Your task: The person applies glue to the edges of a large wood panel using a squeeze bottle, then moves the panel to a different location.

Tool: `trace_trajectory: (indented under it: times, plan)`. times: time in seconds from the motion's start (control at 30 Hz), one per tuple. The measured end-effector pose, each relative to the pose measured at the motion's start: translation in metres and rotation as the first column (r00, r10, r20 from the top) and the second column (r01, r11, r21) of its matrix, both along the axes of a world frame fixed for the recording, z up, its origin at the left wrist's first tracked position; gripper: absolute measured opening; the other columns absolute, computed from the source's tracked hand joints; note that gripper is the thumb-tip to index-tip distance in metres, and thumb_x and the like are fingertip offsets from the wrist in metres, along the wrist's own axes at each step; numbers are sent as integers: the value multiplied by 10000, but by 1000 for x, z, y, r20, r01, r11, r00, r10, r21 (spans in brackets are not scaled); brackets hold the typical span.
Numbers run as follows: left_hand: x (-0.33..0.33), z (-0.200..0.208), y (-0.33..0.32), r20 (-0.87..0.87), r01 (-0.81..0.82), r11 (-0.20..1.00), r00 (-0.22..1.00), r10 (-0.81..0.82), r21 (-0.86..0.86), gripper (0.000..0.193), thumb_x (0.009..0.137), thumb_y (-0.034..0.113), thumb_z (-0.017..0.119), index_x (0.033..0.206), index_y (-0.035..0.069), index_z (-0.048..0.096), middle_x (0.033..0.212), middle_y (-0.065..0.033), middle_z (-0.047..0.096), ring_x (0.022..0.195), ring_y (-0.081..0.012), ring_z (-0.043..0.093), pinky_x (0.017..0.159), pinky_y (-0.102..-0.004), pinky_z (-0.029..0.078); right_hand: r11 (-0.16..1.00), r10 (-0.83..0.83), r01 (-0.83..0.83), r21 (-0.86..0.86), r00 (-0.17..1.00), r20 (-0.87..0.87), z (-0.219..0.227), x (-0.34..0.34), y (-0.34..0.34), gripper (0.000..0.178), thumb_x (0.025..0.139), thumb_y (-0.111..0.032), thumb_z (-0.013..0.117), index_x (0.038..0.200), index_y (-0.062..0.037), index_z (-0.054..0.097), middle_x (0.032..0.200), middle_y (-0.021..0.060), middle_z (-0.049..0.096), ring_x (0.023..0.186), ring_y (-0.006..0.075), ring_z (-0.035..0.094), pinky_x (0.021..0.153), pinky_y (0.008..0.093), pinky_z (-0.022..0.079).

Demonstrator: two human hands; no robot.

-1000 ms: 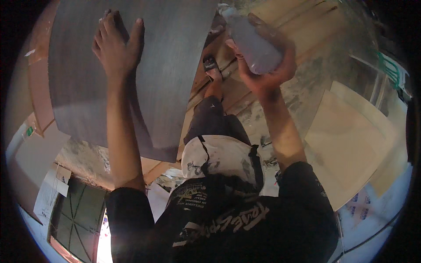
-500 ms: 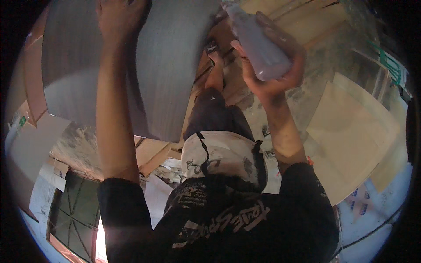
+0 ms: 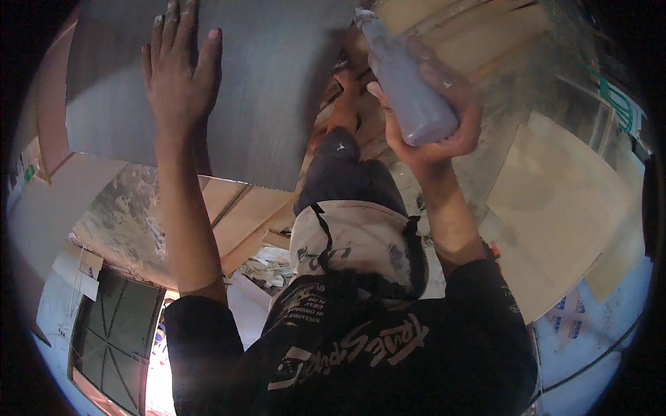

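A large grey sheet (image 3: 263,90) with a faint streaked grain fills the upper left. My left hand (image 3: 179,83) lies flat against it, palm down, with the fingers stretched out and the thumb apart. Pale smears mark those fingertips. On the right, my right hand (image 3: 444,139) is wrapped round a cloudy, translucent squeeze bottle (image 3: 413,93). Its narrow nozzle points up and to the left, close to the sheet's right edge, and does not visibly touch it. The bottle's base rests near my palm.
Brown boards (image 3: 479,35) lie beyond the bottle. A big cream panel (image 3: 555,208) leans at the right, near green wire-like bars (image 3: 617,104). Scraps litter the floor by my legs (image 3: 267,267). At the lower left is a dark crossed panel or door (image 3: 114,340).
The grey sheet's near edge sits higher in the picture. My left hand now shows fully, flat on the sheet. The bottle stays in my right hand, slightly lower.
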State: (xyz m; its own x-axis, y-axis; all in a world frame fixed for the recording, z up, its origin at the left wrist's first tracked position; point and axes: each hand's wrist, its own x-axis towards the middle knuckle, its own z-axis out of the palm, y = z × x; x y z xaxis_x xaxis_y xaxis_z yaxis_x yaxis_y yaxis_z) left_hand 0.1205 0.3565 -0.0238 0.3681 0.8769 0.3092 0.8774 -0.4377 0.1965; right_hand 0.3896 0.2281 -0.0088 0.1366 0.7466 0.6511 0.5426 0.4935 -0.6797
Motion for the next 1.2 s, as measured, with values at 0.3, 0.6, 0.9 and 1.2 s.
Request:
trace_trajectory:
  times: [0.3, 0.6, 0.9, 1.2]
  plan:
    - [17, 23, -6, -76, 103, 978, 990, -118, -181, 509, 931, 228, 533, 1407, 73, 444, 1468, -127, 422, 1402, -334, 305, 1155, -471, 189, 997, 12, -7, 72, 998, -63, -1, -21, -27, 513, 643, -77, 850, 1064, 11, 571, 1081, 198, 632, 1083, 348, 627, 936, 451, 523]
    - [11, 17, -11, -129, 180, 978, 973, -192, -102, 532, 899, 219, 592, 1392, 65, 464, 1455, -130, 439, 1392, -328, 328, 1153, -475, 198, 996, 64, -60, -69, 996, 67, 6, -35, -56, 566, 670, -25, 855, 1084, -2, 470, 1073, 138, 563, 1046, 322, 624, 941, 534, 526]
    - [21, 30, -25, -65, 164, 972, 982, -177, -170, 536, 902, 241, 599, 1383, 49, 465, 1446, -149, 444, 1374, -342, 354, 1137, -452, 247, 945, 233, -251, -208, 967, -108, 13, -45, -94, 626, 620, -33, 881, 1107, -6, 488, 1159, 225, 577, 1142, 391, 581, 975, 557, 485]
    - [16, 13, -21, -2, 221, 969, 975, -222, -109, 532, 912, 255, 587, 1389, 58, 461, 1437, -143, 457, 1370, -349, 357, 1131, -476, 237, 934, 252, -279, -223, 957, -141, 15, -59, -112, 610, 620, -38, 881, 1099, -46, 504, 1172, 183, 579, 1141, 381, 584, 962, 555, 500]
